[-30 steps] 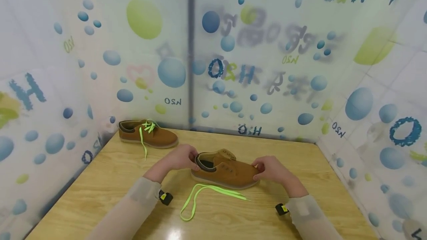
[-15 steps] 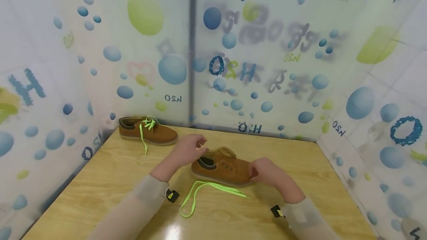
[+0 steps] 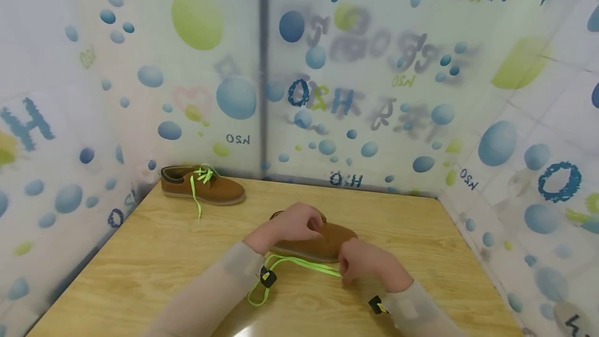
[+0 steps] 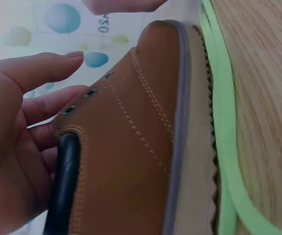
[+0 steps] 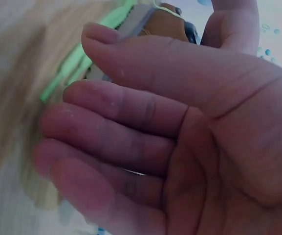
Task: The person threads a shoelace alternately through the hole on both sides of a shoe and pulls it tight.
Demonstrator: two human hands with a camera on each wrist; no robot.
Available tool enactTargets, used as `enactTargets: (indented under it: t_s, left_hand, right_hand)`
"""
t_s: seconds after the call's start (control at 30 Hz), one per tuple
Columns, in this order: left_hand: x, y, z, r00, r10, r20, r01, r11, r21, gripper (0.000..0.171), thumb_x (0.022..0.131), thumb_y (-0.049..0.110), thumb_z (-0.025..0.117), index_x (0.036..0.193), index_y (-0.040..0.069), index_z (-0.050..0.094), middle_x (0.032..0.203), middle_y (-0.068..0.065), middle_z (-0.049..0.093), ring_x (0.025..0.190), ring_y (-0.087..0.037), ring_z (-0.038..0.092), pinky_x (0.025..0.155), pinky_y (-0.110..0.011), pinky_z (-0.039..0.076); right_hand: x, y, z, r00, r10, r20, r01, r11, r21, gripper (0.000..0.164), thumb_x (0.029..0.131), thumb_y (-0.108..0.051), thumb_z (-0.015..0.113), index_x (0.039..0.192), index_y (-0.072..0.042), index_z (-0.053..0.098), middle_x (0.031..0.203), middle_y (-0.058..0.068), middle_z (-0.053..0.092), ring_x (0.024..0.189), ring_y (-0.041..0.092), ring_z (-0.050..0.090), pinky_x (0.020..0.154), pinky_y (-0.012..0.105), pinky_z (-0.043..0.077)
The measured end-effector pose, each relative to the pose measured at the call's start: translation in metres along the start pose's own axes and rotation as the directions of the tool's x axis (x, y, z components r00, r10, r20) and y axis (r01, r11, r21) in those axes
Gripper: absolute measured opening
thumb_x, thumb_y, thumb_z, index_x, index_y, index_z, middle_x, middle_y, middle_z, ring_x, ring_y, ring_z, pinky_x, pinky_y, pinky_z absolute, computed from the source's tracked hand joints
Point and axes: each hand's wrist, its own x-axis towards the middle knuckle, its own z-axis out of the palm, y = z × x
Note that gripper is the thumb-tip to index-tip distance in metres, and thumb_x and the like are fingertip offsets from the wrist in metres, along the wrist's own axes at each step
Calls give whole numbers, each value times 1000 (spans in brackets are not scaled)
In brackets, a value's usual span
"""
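Note:
A brown leather shoe (image 3: 334, 241) without a lace sits mid-table, its toe to the right. My left hand (image 3: 297, 222) is over its opening and covers much of it. In the left wrist view, the thumb (image 4: 43, 68) stands apart from the shoe's eyelets (image 4: 90, 92), while the fingers lie behind that edge; contact is unclear. Along the near side of the sole runs a loose neon-green shoelace (image 3: 304, 263). My right hand (image 3: 369, 261) is beside the lace's tips. Its fingers (image 5: 116, 137) bend loosely, with nothing between them and the thumb in the right wrist view.
Another brown shoe (image 3: 220, 189), with a green lace threaded through it, stands at the table's back left corner. The wooden table (image 3: 187, 254) is bounded at the back and sides by curtains (image 3: 393, 150) printed with bubbles.
My left hand has left the shoe's heel and moved right, over its opening. My right hand has let go of the toe and come nearer, down to the lace tips.

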Motion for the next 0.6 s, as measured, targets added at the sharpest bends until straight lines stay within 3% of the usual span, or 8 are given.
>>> enactTargets:
  t_s: [0.1, 0.2, 0.4, 0.6]
  left_hand:
    - [1, -6, 5, 999, -24, 38, 23, 1000, 13, 16, 92, 28, 84, 103, 18, 79, 98, 6, 75, 78, -6, 61, 76, -27, 53]
    - [0, -14, 9, 999, -37, 34, 36, 999, 8, 9, 92, 28, 84, 97, 22, 78, 89, 10, 71, 70, -6, 52, 73, -26, 48]
    - [0, -20, 12, 1000, -7, 20, 7, 1000, -11, 8, 90, 26, 85, 92, 24, 78, 90, 13, 72, 73, -3, 57, 75, -26, 52]
    - [2, -23, 14, 1000, -6, 29, 7, 1000, -17, 11, 93, 26, 83, 86, 25, 75, 79, 13, 67, 64, -5, 48, 68, -26, 45]
  right_hand:
    - [3, -4, 4, 1000, -10, 16, 10, 1000, -8, 38, 77, -6, 86, 57, -20, 57, 52, -15, 40, 50, 3, 32, 52, 21, 29]
    - [8, -8, 9, 1000, -25, 12, 26, 998, -53, 44, 77, -1, 81, 55, -22, 50, 51, -16, 31, 50, 4, 24, 51, 22, 24]
    - [12, -10, 15, 999, -35, 18, 37, 993, -115, 48, 78, 5, 74, 53, -23, 43, 51, -15, 25, 51, 4, 19, 52, 22, 20]
    - [13, -12, 14, 997, -61, 41, 66, 991, -117, 50, 82, 7, 66, 55, -22, 36, 55, -13, 18, 55, 7, 12, 54, 25, 16]
